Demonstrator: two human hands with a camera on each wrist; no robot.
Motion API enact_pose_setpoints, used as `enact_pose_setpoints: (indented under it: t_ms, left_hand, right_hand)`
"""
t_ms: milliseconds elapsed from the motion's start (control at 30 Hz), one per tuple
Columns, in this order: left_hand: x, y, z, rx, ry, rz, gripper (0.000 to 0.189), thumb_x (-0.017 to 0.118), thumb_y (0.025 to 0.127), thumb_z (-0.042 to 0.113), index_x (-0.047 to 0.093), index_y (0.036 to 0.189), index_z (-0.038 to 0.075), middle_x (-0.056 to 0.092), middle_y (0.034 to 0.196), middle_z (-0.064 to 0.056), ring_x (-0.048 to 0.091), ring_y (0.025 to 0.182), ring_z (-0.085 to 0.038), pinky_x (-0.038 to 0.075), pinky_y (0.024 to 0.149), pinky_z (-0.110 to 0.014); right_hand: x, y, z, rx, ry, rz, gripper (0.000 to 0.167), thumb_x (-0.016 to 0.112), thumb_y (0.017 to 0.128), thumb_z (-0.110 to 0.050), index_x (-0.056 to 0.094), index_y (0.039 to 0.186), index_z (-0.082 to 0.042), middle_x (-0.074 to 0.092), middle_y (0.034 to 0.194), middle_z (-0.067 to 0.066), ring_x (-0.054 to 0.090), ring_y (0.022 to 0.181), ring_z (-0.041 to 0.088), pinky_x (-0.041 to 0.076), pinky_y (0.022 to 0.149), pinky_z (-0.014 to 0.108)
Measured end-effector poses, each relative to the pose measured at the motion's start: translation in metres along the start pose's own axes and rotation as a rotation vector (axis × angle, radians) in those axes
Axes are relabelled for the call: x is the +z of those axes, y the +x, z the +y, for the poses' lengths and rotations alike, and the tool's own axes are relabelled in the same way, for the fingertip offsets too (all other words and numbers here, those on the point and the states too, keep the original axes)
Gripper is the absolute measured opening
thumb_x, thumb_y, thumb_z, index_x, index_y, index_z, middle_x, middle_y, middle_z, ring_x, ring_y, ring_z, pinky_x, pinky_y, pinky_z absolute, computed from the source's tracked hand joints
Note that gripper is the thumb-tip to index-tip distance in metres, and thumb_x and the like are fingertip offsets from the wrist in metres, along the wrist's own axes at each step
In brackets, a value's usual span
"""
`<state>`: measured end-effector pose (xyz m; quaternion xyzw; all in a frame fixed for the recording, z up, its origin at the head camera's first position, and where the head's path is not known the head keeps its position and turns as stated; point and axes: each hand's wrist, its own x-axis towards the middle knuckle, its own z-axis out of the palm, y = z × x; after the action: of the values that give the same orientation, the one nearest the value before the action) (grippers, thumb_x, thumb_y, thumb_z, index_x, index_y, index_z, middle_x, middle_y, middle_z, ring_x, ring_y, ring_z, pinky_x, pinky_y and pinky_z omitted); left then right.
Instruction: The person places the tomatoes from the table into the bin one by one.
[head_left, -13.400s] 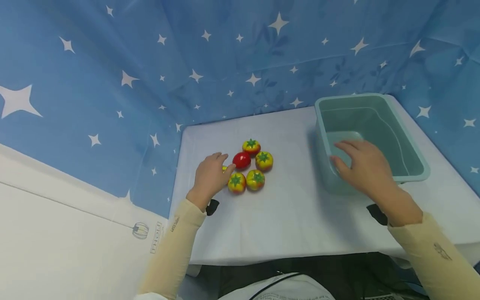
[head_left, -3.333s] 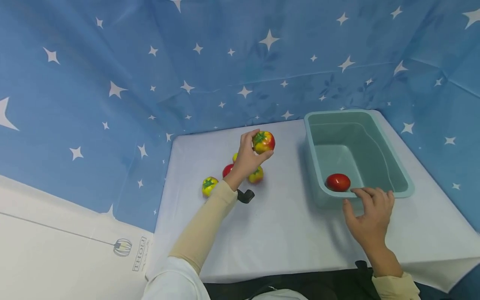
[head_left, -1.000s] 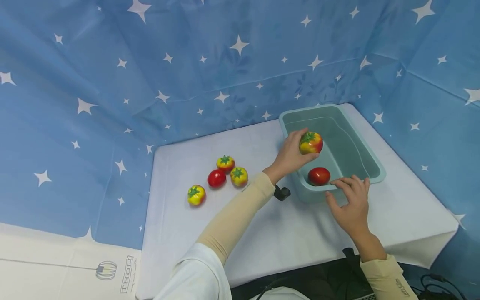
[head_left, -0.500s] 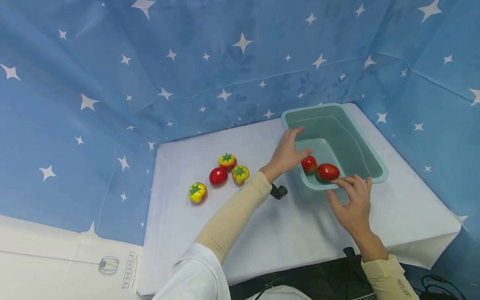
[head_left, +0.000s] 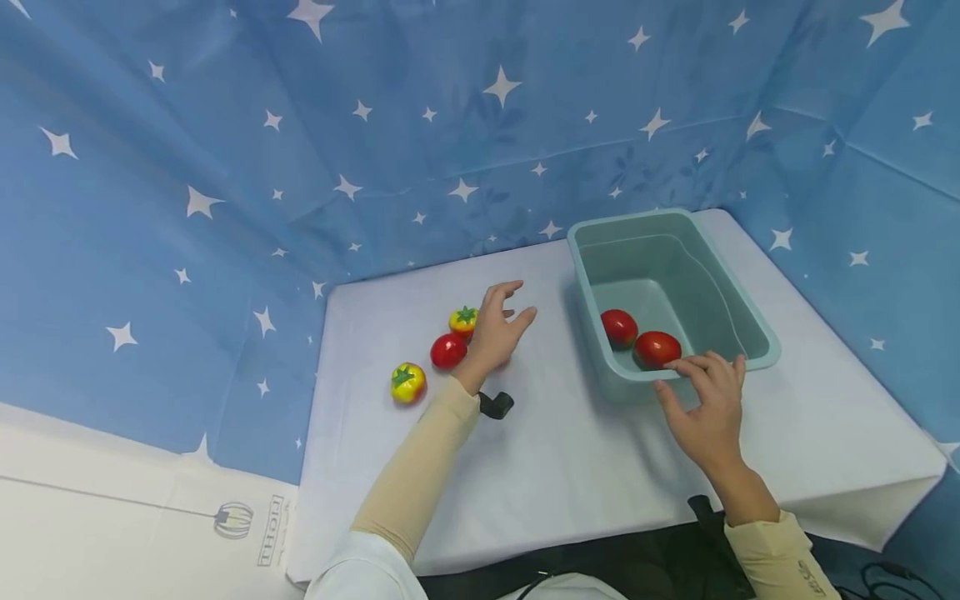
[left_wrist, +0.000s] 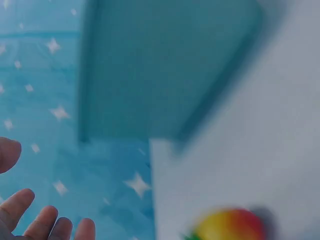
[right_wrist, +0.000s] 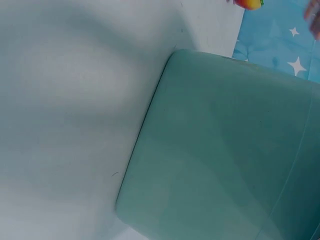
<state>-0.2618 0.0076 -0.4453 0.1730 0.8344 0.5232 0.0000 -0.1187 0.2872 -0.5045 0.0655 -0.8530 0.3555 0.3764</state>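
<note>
My left hand (head_left: 495,333) hovers over the table by the toy tomatoes, its fingers spread and holding nothing. A red toy tomato (head_left: 448,351) lies left of it, with a yellow-and-red toy tomato (head_left: 464,320) just behind. Another yellow-and-red one (head_left: 408,383) sits apart, farther left. The hand mostly hides one more. Two red-looking toy tomatoes, one at the left wall (head_left: 619,328) and one nearer the front (head_left: 657,349), lie inside the blue-green bin (head_left: 585,275). My right hand (head_left: 707,408) has its fingertips right at the bin's near rim, fingers slightly bent, thumb outside.
The bin stands at the right rear of the white-covered table (head_left: 540,467). A blue star-patterned cloth (head_left: 420,125) hangs behind and to both sides. Black cables (head_left: 892,575) show at the lower right, beyond the table's edge.
My left hand held a tomato over the bin, let go of it there, and swung back left to the tomatoes on the table. My right hand has stayed at the rim.
</note>
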Motion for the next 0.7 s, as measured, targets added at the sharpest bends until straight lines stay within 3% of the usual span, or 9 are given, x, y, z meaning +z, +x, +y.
enact_pose_setpoints:
  t_ms: [133,300,500,700]
  left_hand:
    - [-0.016,-0.021,-0.043,-0.108,0.126,0.055,0.05,0.064,0.094,0.026,0.048,0.141,0.014,0.043,0.144,-0.005,0.043,0.129,-0.022,0.041,0.107,-0.04]
    - [-0.036,-0.048,-0.088,-0.179,0.318,0.122,0.049,0.067,0.092,0.022,0.051,0.137,0.011,0.042,0.141,-0.005,0.038,0.131,-0.024,0.04,0.108,-0.043]
    - [-0.066,-0.074,-0.12,-0.235,0.426,0.28,0.047,0.069,0.089,0.016,0.054,0.133,0.008,0.043,0.138,-0.008,0.035,0.131,-0.026,0.038,0.107,-0.047]
    - [-0.085,-0.097,-0.143,-0.311,0.442,0.341,0.052,0.07,0.088,0.018,0.051,0.136,0.008,0.041,0.139,-0.01,0.032,0.132,-0.029,0.032,0.109,-0.046]
  right_hand:
    - [0.002,0.0,0.001,-0.01,0.013,0.03,0.035,0.073,0.078,-0.023,0.07,0.101,0.003,0.062,0.102,0.021,0.048,0.113,0.042,0.002,0.115,0.064]
    - [0.005,0.0,0.004,-0.023,0.021,0.066,0.038,0.071,0.08,-0.031,0.07,0.1,0.001,0.063,0.101,0.02,0.049,0.111,0.041,0.003,0.114,0.064]
    - [0.008,-0.001,0.005,-0.031,0.017,0.067,0.041,0.07,0.083,-0.037,0.07,0.1,0.001,0.063,0.101,0.02,0.049,0.111,0.041,0.004,0.114,0.064]
    - [0.01,-0.001,0.004,-0.032,0.004,0.064,0.043,0.068,0.083,-0.036,0.07,0.1,0.003,0.062,0.101,0.021,0.049,0.11,0.042,0.005,0.114,0.064]
